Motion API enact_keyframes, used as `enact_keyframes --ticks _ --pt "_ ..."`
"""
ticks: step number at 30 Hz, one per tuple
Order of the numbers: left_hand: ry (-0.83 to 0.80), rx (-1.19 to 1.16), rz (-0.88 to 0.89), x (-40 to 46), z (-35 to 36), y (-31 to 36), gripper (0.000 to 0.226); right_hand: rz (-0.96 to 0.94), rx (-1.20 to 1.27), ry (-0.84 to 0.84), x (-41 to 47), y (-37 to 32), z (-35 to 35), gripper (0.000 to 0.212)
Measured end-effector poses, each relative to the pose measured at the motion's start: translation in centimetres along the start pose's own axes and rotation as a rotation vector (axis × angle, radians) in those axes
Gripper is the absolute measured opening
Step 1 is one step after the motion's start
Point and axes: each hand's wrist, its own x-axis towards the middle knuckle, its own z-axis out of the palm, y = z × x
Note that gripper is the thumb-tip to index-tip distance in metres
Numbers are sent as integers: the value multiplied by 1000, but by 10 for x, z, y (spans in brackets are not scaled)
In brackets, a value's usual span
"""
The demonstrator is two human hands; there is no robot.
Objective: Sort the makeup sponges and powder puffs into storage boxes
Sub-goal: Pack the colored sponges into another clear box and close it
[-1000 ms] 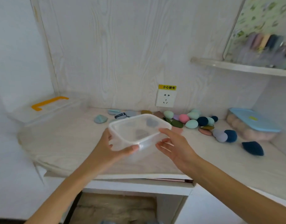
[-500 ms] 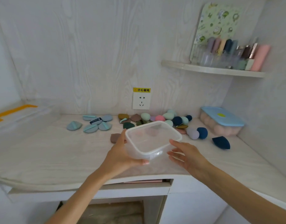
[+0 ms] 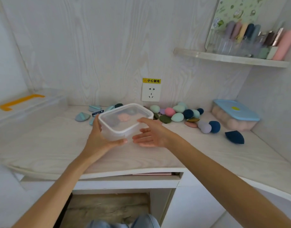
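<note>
An empty clear plastic storage box (image 3: 125, 121) is held just above the desk, tilted slightly. My left hand (image 3: 98, 137) grips its left side, thumb along the near wall. My right hand (image 3: 151, 134) is at its right side with fingers straight, touching the rim. Behind the box lie egg-shaped makeup sponges (image 3: 177, 112) in mint, pink, navy and lilac, and flat blue powder puffs (image 3: 82, 116) to the left. A navy wedge sponge (image 3: 234, 137) lies apart at the right.
A box with a blue lid (image 3: 235, 115), filled with pale puffs, stands in the right corner. A clear lid with an orange handle (image 3: 21, 102) sits at far left. A wall socket (image 3: 151, 92) is behind. A shelf (image 3: 230, 58) holds bottles.
The clear box has moved forward toward the pile of sponges with both hands still at its sides. The camera has swung back a little to the left.
</note>
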Motion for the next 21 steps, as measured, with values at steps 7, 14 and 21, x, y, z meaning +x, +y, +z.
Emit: enact_keyframes --ticks 7,14,21 --pt "17 59 -19 1 -3 -7 112 -1 -40 -19 7 -2 -10 40" --pt "15 103 -11 0 -2 -3 108 -214 214 205 15 14 8 27" --pt "-54 54 -63 -3 -6 1 114 -383 70 309 3 22 14 41"
